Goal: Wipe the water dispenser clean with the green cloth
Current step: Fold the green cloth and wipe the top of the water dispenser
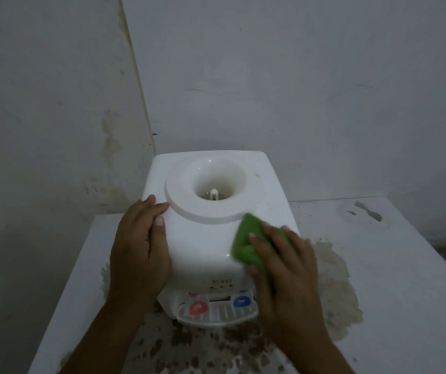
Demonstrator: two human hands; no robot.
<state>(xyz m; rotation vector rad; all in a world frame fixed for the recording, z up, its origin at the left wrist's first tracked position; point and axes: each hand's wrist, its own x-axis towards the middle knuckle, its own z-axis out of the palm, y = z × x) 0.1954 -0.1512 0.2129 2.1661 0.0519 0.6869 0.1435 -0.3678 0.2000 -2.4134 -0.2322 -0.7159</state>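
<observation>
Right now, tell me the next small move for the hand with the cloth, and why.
Probably slide the right hand and its green cloth away from you along the right side of the dispenser top. Dark specks show there beside the raised ring, and the cloth already lies flat on the front right corner while the left hand steadies the other side.

We see a dim, greyish picture with soft, even light and no clear source; shadows are faint; the white water dispenser [211, 211] is the brightest thing, with small glints on its top; the right hand [283, 265] and green cloth [246, 244] are motion-blurred; wall lines bow toward the edges.
</observation>
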